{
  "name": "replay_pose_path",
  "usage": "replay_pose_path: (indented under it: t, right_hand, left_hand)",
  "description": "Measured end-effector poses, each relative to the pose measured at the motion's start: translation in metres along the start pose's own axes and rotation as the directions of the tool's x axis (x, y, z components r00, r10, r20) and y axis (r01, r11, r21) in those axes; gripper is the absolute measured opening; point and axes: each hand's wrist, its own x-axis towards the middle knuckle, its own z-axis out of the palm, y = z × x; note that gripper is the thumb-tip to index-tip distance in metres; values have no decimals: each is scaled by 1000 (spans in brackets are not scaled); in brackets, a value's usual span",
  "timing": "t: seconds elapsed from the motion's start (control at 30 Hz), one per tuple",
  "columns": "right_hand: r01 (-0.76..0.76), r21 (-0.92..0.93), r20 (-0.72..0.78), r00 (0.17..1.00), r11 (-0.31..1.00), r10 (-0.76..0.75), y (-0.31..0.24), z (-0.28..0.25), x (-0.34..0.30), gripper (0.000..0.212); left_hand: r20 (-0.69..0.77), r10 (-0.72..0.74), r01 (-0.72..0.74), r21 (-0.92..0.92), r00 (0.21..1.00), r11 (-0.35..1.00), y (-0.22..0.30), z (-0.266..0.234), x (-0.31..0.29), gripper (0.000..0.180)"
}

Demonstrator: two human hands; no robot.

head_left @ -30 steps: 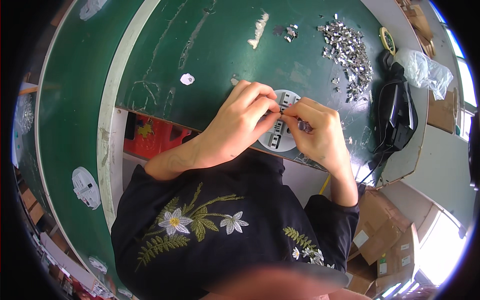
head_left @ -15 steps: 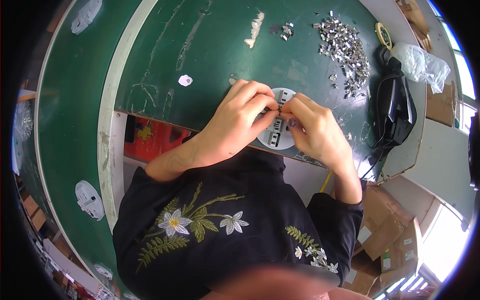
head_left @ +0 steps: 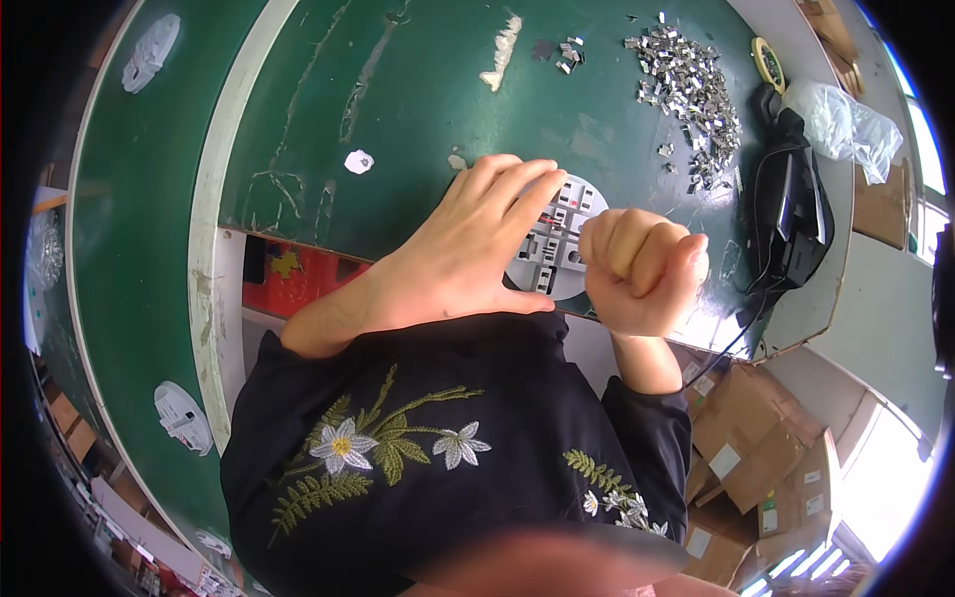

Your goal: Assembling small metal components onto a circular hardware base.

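A round, light grey plastic housing (head_left: pixel 580 199) with several slots and small dark and white parts lies near the table's front edge. My left hand (head_left: pixel 468 234) spans its left side, fingertips at the far rim and thumb at the near rim, gripping it across. Small reddish wires show beside the fingers, near the housing's middle. My right hand (head_left: pixel 642 264) is curled into a fist just over the housing's right edge. Whatever the fist may hold is hidden.
Small metal clips (head_left: pixel 686 99) lie heaped at the far right, with a few more (head_left: pixel 569 55) left of them. A black bag-like item (head_left: pixel 789 214), clear plastic bag (head_left: pixel 841 124) and tape roll (head_left: pixel 766 65) line the right edge. More housings (head_left: pixel 182 418) lie on the left green surface.
Both hands have parted from their pinch over the housing's middle. My left hand has spread across the housing; my right has moved right and closed into a fist.
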Motion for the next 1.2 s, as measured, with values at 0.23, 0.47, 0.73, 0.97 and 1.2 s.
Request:
replay_pose_path:
  t: [0.23, 0.47, 0.73, 0.97, 1.2]
  right_hand:
    - [155, -483, 71, 988, 862, -138, 7, 19, 12, 56]
    - [241, 151, -31, 970, 959, -239, -33, -18, 15, 55]
    - [212, 29, 71, 974, 977, -213, -34, -51, 12, 49]
    - [-77, -457, -51, 997, 886, 61, -45, -61, 19, 31]
    - [-202, -950, -183, 978, 238, 99, -30, -131, 41, 13]
  left_hand:
    - [-26, 17, -16, 61, 1000, 998, 0, -1, 1, 102]
    - [-414, -124, 207, 163, 902, 965, -13, -70, -29, 99]
    - [-909, -414, 993, 85, 44, -81, -102, -161, -112, 87]
    - [-865, -484, 992, -106, -129, -75, -230, -262, -49, 124]
    - [-754, -603, 961, 145, 262, 236, -231, -265, 10, 123]
